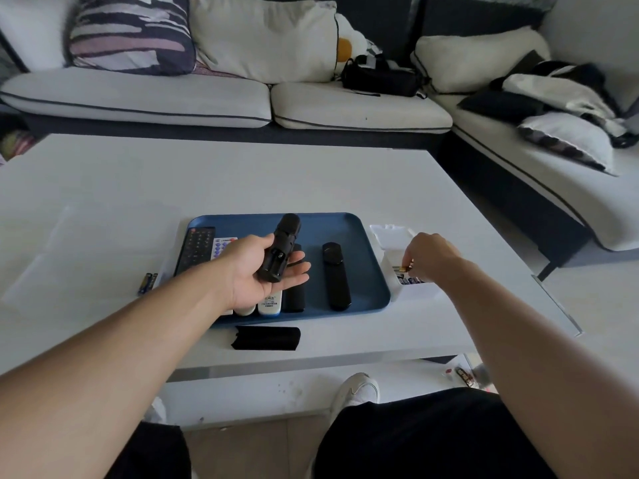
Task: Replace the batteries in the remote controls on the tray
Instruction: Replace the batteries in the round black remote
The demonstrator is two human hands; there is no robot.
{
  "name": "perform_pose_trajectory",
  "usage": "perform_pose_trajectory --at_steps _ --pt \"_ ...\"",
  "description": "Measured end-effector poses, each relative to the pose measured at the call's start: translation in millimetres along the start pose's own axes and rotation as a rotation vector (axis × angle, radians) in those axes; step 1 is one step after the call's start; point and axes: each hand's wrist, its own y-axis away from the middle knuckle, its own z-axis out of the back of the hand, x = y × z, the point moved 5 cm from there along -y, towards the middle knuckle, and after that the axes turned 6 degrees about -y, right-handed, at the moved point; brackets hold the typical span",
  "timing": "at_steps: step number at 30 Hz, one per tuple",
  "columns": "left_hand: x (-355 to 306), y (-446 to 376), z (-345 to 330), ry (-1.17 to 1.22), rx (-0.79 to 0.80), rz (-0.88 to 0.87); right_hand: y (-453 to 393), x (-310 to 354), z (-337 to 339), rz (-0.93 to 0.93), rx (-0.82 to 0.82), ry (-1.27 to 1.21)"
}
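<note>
While the left hand (pixel 262 267) cradles the black cylindrical remote (pixel 280 252), open bay upward, the right hand (pixel 427 255) pinches a gold-tipped battery (pixel 404 269) to its right.

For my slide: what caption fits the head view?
Left hand holds opened black device; right hand picks a battery.

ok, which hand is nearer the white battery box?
Right. The right hand is over the white battery box at the tray's right, pinching a battery. The left hand is over the blue tray, holding the open black remote.
</note>
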Motion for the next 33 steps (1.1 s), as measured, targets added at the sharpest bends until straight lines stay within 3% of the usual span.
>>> perform_pose_trajectory --at_steps 8,27,33 --pt "-0.5 -1.5 0.9 -0.008 0.011 -0.008 9.7 2.7 14.1 -0.017 -0.106 0.004" --pt "-12.2 0.4 15.7 0.000 0.023 -0.075 20.4 11.7 19.3 -0.056 -0.174 0.058" --pt "-24.6 0.7 41.8 0.070 -0.048 -0.170 36.5 73.2 51.3 0.160 -0.361 -0.091"
